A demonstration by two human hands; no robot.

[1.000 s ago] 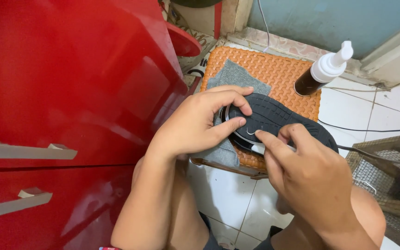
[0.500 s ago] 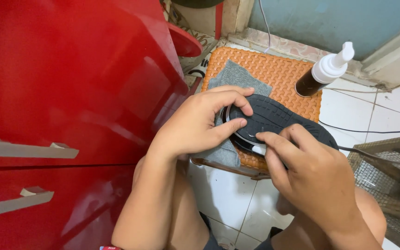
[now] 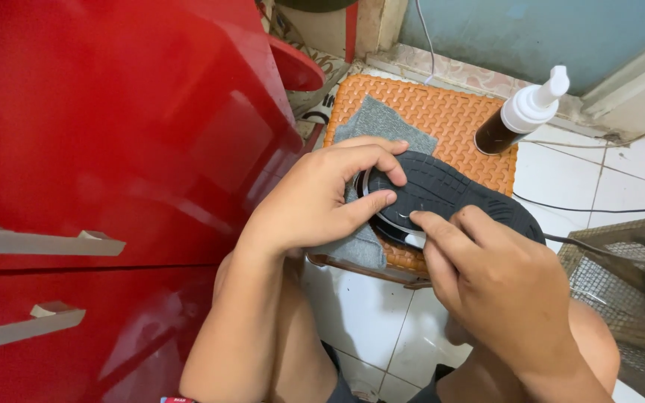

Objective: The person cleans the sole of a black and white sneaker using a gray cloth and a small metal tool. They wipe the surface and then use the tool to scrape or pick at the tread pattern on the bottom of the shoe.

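Observation:
A black shoe point(image 3: 449, 190) lies sole-up on an orange woven stool point(image 3: 449, 119), over a grey cloth point(image 3: 382, 123). My left hand point(image 3: 322, 198) grips the shoe's near end, thumb pressed on the sole and fingers curled over its edge. My right hand point(image 3: 502, 283) comes in from the lower right; its forefinger and thumb pinch at the sole's white edge, close to my left thumb. What the right fingers hold is too small to tell.
A red cabinet point(image 3: 113, 149) with two metal handles fills the left. A dark bottle with a white pump top point(image 3: 520, 116) stands on the stool's far right corner. A wire mesh cage point(image 3: 628, 276) sits at right. A black cable crosses the white tiled floor.
Both hands have stayed on the shoe; my right fingers have shifted slightly along the sole's edge. Little else differs.

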